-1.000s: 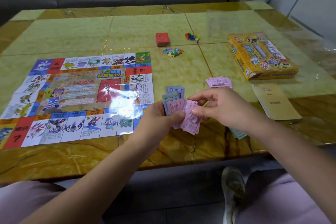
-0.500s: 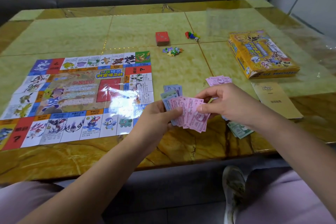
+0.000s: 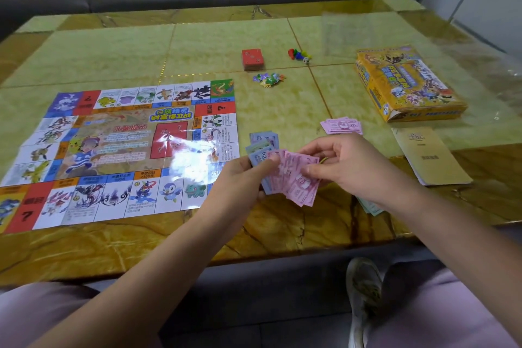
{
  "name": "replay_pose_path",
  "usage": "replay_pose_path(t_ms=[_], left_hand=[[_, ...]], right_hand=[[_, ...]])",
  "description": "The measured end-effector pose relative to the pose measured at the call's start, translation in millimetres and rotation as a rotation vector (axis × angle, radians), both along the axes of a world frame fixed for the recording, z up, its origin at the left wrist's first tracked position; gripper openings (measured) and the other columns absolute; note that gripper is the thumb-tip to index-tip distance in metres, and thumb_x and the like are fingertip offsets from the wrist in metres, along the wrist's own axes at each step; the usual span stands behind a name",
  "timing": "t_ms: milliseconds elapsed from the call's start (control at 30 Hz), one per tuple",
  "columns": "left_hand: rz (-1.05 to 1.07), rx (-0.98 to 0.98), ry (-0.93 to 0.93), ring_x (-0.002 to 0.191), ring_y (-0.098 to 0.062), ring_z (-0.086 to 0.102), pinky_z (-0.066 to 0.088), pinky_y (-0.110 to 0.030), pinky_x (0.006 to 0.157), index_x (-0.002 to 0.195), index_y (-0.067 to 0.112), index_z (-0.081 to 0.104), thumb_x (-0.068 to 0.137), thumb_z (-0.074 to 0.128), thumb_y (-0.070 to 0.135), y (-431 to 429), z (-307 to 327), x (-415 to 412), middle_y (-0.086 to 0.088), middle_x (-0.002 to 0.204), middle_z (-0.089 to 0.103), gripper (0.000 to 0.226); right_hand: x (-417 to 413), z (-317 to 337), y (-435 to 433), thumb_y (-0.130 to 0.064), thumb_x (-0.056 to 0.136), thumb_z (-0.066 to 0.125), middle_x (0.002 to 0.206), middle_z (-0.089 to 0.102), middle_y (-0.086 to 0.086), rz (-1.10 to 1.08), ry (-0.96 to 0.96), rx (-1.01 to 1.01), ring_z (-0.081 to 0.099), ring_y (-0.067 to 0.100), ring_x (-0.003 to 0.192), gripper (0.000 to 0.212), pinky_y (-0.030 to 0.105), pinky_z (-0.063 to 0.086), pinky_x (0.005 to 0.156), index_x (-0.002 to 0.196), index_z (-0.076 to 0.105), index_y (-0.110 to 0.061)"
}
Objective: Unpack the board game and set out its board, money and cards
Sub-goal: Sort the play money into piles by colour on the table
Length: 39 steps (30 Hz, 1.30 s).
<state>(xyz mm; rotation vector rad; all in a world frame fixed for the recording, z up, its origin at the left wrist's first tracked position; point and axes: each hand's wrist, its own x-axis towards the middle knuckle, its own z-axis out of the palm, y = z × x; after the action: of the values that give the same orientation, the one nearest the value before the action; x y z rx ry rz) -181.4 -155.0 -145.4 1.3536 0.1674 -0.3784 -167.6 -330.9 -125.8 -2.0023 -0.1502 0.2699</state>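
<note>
Notes (image 3: 293,178) sat fanned, gripped by our left hand (image 3: 240,178), their edge pinched by our right hand (image 3: 350,167); we counted one board (image 3: 118,150), one deck (image 3: 252,59).

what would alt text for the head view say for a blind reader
The left hand grips a fan of play money while the right hand pinches a pink note above a table. The game board lies unfolded at left; red card deck and yellow box farther back.
</note>
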Motion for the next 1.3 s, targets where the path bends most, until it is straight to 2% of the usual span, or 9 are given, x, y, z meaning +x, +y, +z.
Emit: replay_pose_path(t_ms=[167, 333, 567, 633, 767, 867, 1000, 1133, 1300], left_hand=[[-0.007, 0.046, -0.029, 0.085, -0.018, 0.072, 0.058, -0.031, 0.075, 0.095, 0.013, 0.068, 0.089, 0.061, 0.018, 1.7, -1.2, 0.0, -0.005, 0.09, 0.075, 0.011], [0.05, 0.092, -0.036, 0.086, -0.023, 0.072, 0.058, -0.038, 0.081, 0.093, 0.009, 0.069, 0.076, 0.072, 0.015, 1.9, -0.1, 1.0, -0.009, 0.089, 0.075, 0.018], [0.024, 0.098, -0.088, 0.079, -0.017, 0.073, 0.059, -0.024, 0.069, 0.085, 0.011, 0.069, 0.067, 0.074, 0.022, 1.6, 1.2, -1.6, -0.004, 0.083, 0.075, 0.021], [0.022, 0.136, -0.098, 0.079, -0.015, 0.072, 0.059, -0.025, 0.07, 0.086, 0.013, 0.07, 0.076, 0.069, 0.027, 1.3, 0.5, -1.5, -0.003, 0.083, 0.075, 0.017], [0.109, 0.092, -0.065, 0.069, -0.013, 0.071, 0.057, -0.023, 0.06, 0.097, 0.01, 0.064, 0.096, 0.052, 0.019, 3.0, -0.2, 5.4, -0.002, 0.08, 0.073, 0.015], [0.164, -0.001, -0.017, 0.056, -0.015, 0.061, 0.054, -0.024, 0.053, 0.102, 0.006, 0.06, 0.099, 0.047, 0.011, 9.7, 2.9, 11.8, -0.005, 0.072, 0.059, 0.014], [0.154, 0.082, -0.036, 0.053, -0.012, 0.051, 0.046, -0.021, 0.046, 0.098, 0.01, 0.06, 0.097, 0.053, 0.016, 17.1, 4.5, 17.3, -0.002, 0.069, 0.052, 0.01], [0.057, 0.207, -0.106, 0.053, -0.01, 0.05, 0.044, -0.02, 0.046, 0.091, 0.015, 0.06, 0.09, 0.062, 0.034, 16.9, 1.9, 16.4, -0.001, 0.07, 0.053, 0.019], [-0.001, 0.355, -0.154, 0.048, -0.011, 0.05, 0.043, -0.023, 0.044, 0.076, 0.013, 0.059, 0.091, 0.061, 0.031, 9.6, -3.6, 12.1, 0.0, 0.059, 0.054, 0.024]], right_hand=[[1.1, 2.7, -3.0, -0.003, 0.082, 0.071, 0.087, 0.074, 0.001, 0.045, 0.03, 0.031, 0.072, 0.017, 0.075, 0.029, 0.035, 0.059, 0.07, 0.09, 0.068, -0.03], [-3.1, 2.7, -0.3, -0.004, 0.082, 0.07, 0.092, 0.072, 0.0, 0.065, 0.006, 0.029, 0.072, 0.014, 0.074, 0.031, 0.024, 0.056, 0.062, 0.089, 0.067, -0.034], [-2.2, -3.0, 1.1, -0.008, 0.08, 0.073, 0.083, 0.071, -0.002, 0.025, -0.056, -0.029, 0.071, 0.015, 0.074, 0.016, 0.034, 0.059, 0.071, 0.085, 0.069, -0.023], [-0.8, -3.6, 0.6, -0.009, 0.078, 0.075, 0.078, 0.072, -0.002, 0.052, -0.058, -0.067, 0.069, 0.012, 0.075, 0.015, 0.029, 0.057, 0.074, 0.08, 0.069, -0.021], [5.0, -3.6, -5.1, -0.01, 0.078, 0.075, 0.056, 0.061, -0.022, 0.055, -0.03, -0.12, 0.052, -0.008, 0.053, 0.017, 0.007, 0.037, 0.052, 0.074, 0.066, -0.024], [9.3, -7.2, -7.6, -0.01, 0.079, 0.075, 0.062, 0.065, -0.017, 0.012, 0.002, -0.018, 0.055, -0.004, 0.058, 0.014, 0.016, 0.044, 0.063, 0.076, 0.067, -0.021], [10.7, -13.0, -5.0, -0.01, 0.083, 0.07, 0.085, 0.07, -0.003, -0.074, -0.079, 0.039, 0.065, 0.02, 0.076, 0.011, 0.037, 0.054, 0.079, 0.085, 0.063, -0.018], [9.0, -20.6, 3.1, -0.014, 0.083, 0.071, 0.084, 0.069, -0.004, -0.107, -0.122, 0.052, 0.063, 0.02, 0.072, 0.011, 0.032, 0.051, 0.074, 0.084, 0.062, -0.019], [9.4, -33.2, 9.0, -0.023, 0.083, 0.072, 0.072, 0.061, -0.012, -0.067, -0.148, -0.117, 0.049, -0.003, 0.057, 0.012, 0.015, 0.038, 0.058, 0.08, 0.061, -0.025]])
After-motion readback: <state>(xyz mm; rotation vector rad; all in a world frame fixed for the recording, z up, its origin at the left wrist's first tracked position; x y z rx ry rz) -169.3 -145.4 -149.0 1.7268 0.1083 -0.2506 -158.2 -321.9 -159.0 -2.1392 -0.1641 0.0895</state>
